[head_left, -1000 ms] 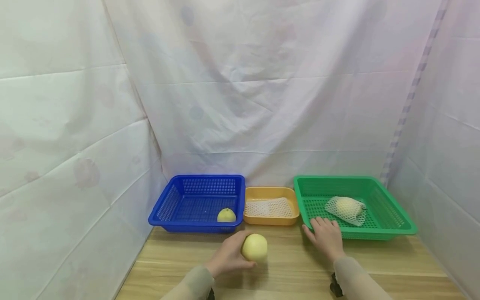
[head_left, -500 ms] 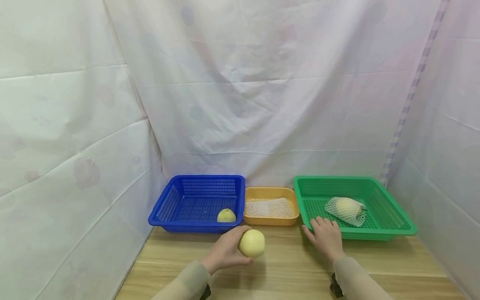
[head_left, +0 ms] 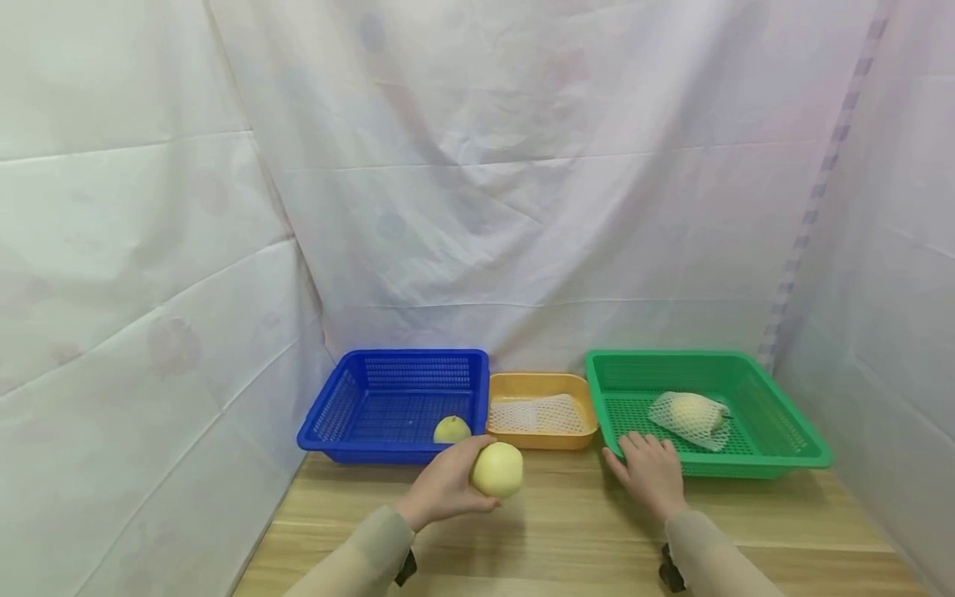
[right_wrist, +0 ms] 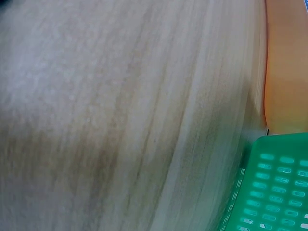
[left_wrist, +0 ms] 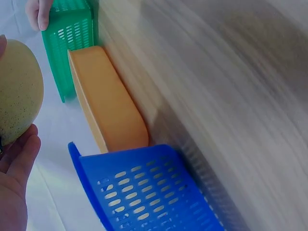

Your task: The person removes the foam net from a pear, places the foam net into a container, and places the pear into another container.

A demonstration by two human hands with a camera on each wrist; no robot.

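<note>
A round, pale yellow pear (head_left: 497, 470) with fine speckles is in my left hand (head_left: 443, 485), the fingers curled around its left side and thumb beneath. It is held above the table, in front of the blue basket. In the left wrist view the same pear (left_wrist: 19, 91) fills the left edge. My right hand (head_left: 649, 473) rests on the front left corner of the green basket (head_left: 776, 460), its fingers over the rim. Inside that basket lies a pear in a white foam net (head_left: 692, 417). Another pear (head_left: 451, 429) sits in the blue basket (head_left: 373, 448).
Between the two baskets stands a small orange tray (head_left: 540, 442) with an empty white foam net (head_left: 548, 414) in it. All three stand at the back of the wooden table (head_left: 567, 539), close to a white cloth backdrop (head_left: 477, 207).
My left hand has moved the pear slightly up and to the left, nearer the blue basket. My right hand has stayed on the green basket's rim.
</note>
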